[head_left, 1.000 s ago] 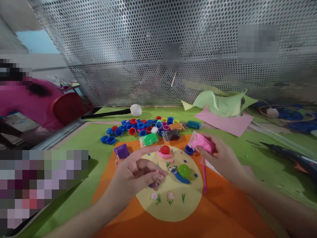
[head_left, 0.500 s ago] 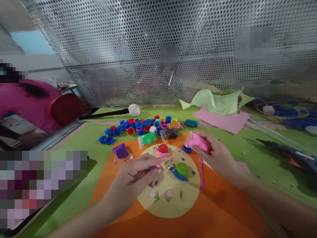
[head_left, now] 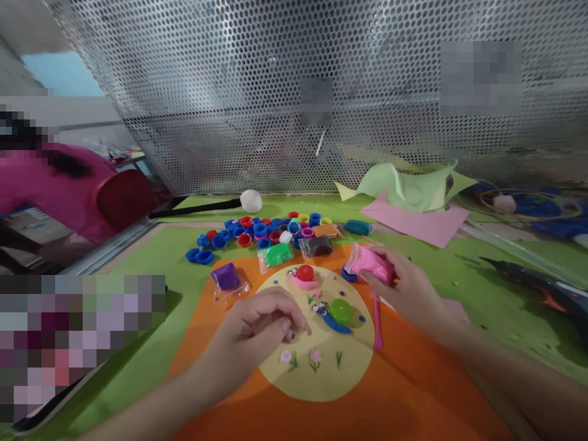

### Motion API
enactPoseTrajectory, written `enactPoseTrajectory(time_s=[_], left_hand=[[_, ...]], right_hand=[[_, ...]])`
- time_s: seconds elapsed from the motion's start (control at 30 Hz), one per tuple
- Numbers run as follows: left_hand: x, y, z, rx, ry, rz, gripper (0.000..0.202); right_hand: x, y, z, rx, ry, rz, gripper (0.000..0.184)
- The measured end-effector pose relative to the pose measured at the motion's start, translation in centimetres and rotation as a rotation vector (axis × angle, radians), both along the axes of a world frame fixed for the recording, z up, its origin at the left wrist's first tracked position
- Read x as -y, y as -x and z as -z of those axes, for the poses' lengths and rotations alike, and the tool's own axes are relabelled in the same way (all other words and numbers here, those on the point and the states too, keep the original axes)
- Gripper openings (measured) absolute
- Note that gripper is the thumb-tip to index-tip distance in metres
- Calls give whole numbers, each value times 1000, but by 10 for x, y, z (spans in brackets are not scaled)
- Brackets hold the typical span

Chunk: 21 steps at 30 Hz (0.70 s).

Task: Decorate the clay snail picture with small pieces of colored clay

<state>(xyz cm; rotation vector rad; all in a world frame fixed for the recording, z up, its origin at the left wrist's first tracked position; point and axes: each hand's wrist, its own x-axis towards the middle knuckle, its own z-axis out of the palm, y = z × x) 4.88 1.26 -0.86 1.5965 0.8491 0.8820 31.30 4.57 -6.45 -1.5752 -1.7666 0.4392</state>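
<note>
My right hand [head_left: 404,285] grips a clear packet of pink modelling clay [head_left: 371,263] at the right of the yellow paper circle [head_left: 321,386]. Over the circle's left side is my left hand [head_left: 264,324], fingers curled in toward the thumb; whatever is in them is hidden. On the circle lie a blue clay snail [head_left: 334,321] with a green cap [head_left: 340,311] for a shell and a pink snail [head_left: 305,283] with a red cap [head_left: 305,272]. Small clay flowers [head_left: 315,356] sit near the lower edge. A pink modelling tool [head_left: 378,324] rests just right of the circle.
Orange paper [head_left: 349,422] lies beneath the circle. Behind are packets of purple [head_left: 226,277], green [head_left: 278,253] and black clay [head_left: 318,245], and many bottle caps [head_left: 260,230]. A glue gun [head_left: 537,278] is at right, crumpled paper [head_left: 399,187] behind. A person in pink sits at left.
My left hand's fingers have curled inward and drawn back from the pink snail, uncovering more of it. The right hand keeps its hold on the pink clay packet.
</note>
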Motion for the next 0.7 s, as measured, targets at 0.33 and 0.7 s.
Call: enactPoseTrajectory(time_s=[0.33, 0.7], left_hand=[[-1, -2, 3, 14, 89, -50, 23], [-1, -1, 4, -55, 58, -51, 11]], right_hand=[[1, 0, 1, 15, -6, -1, 29], [1, 0, -1, 36, -15, -15, 28]])
